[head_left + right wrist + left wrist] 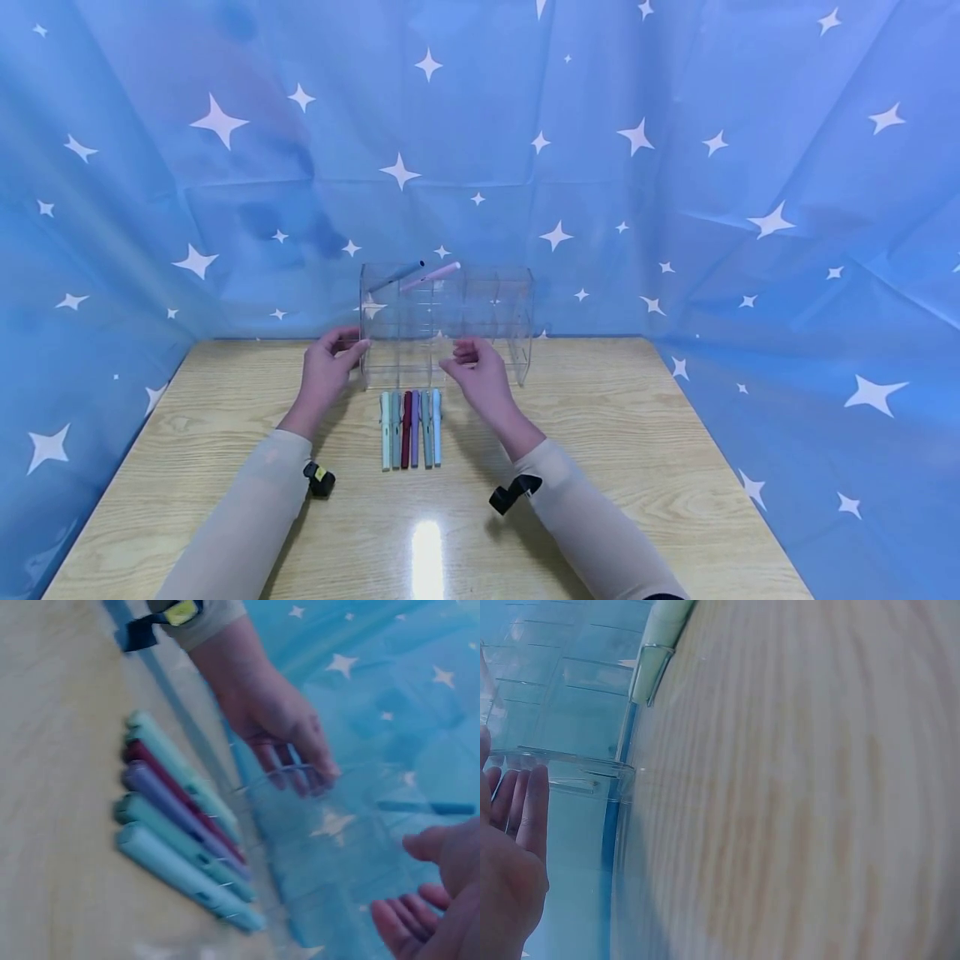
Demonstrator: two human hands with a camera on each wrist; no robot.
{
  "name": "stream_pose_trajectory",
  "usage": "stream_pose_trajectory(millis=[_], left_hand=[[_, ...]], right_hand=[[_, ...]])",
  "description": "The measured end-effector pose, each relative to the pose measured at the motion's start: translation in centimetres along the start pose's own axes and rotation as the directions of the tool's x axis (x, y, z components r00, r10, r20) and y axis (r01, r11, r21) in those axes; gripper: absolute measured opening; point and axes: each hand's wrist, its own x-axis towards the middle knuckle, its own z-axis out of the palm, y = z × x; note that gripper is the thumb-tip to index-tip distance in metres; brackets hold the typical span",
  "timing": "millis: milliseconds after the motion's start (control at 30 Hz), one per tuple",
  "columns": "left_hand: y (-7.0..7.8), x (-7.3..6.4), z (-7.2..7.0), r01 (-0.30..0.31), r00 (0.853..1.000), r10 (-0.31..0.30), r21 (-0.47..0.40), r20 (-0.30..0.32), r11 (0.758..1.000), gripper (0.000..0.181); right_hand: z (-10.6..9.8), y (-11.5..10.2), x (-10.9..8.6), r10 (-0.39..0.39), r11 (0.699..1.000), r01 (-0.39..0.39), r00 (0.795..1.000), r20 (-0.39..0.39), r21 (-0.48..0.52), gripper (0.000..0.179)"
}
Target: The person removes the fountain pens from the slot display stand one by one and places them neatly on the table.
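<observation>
A clear plastic pen organizer (491, 293) with several compartments stands at the back of the table. My left hand (330, 364) holds its left side panel at the edge, thumb toward the front and fingers along the outer face. Beside the front of the organizer, my right hand (480, 375) has its thumb and loosely bent fingers apart, with nothing between them. Slanting in the upper left part of the organizer are a dark blue pen (397, 276) and a pale pink pen (431, 276). In front lies a row of capped pens, including a dark red pen (407, 429) and a purple pen (415, 429).
Pale green (386, 431), teal (396, 431) and light blue (437, 428) pens share the row, side by side between the forearms. The wooden table (637, 467) ends at a blue star-patterned cloth (480, 108) just behind the organizer.
</observation>
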Motion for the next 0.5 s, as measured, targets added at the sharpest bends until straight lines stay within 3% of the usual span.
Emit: stream_pose_trajectory(millis=[267,500], left_hand=[[0.0,0.0,0.0,0.001,1.0,-0.001,0.001,0.002,1.0,0.048],[0.0,-0.1,0.0,0.002,1.0,-0.002,-0.005,0.001,1.0,0.043]], right_hand=[[-0.5,-2.9,3.3,-0.106,0.99,0.116,0.986,-0.125,0.08,0.053],[-0.4,-4.6,5.9,-0.116,0.988,0.132,0.976,-0.186,0.076,0.056]])
